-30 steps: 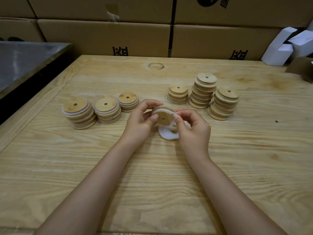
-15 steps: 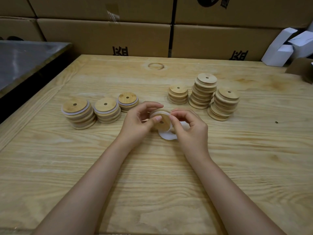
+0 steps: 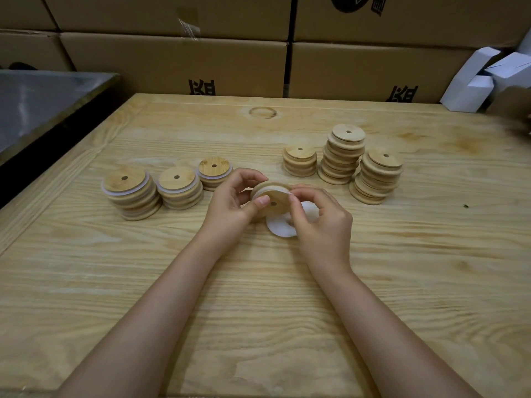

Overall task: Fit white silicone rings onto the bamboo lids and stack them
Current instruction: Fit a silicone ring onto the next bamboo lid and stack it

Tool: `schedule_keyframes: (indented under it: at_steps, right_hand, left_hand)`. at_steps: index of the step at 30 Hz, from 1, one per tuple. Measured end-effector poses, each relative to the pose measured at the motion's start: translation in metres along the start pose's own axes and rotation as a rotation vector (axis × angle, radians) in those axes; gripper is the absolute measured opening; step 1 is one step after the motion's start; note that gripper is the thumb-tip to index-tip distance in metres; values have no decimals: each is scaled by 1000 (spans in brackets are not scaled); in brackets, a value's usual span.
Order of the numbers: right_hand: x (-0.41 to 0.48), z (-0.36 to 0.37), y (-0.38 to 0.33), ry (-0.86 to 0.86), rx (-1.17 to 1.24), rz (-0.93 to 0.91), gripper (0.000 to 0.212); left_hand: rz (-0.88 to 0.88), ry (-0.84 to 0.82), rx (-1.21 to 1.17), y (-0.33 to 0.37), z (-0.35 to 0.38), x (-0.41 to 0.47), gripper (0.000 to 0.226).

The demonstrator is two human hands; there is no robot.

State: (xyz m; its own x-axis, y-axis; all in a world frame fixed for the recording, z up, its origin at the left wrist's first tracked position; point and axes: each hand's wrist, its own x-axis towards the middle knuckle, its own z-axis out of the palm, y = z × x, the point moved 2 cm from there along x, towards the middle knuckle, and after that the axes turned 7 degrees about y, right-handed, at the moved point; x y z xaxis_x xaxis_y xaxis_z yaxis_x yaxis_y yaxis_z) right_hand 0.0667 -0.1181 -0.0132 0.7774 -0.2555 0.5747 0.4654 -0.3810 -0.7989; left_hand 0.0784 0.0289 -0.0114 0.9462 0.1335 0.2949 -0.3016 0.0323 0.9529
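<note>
Both hands have tipped the lid (image 3: 271, 196) further over, just above the loose rings (image 3: 283, 226) on the table (image 3: 115, 282). The left hand (image 3: 230, 201) pinches its edge; the right hand (image 3: 321, 216) presses the white ring (image 3: 273, 188) into the groove, now nearly seated.

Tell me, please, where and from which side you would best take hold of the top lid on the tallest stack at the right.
Judging by its pose, take the top lid by its thin rim, from above, fingers on opposite edges. It lies flat and highest on the tallest stack, with shorter stacks close on both sides, so a side approach could knock them.
</note>
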Motion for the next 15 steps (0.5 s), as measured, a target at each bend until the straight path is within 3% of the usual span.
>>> schedule_keyframes:
  at_steps: [6, 15]
  right_hand:
    - [2, 1, 3, -15, 174, 240, 25]
    - [6, 0, 3, -82, 224, 271, 22]
  left_hand:
    - [12, -10, -24, -3, 0, 2, 34]
    - [-45, -68, -88, -7, -9, 3, 26]
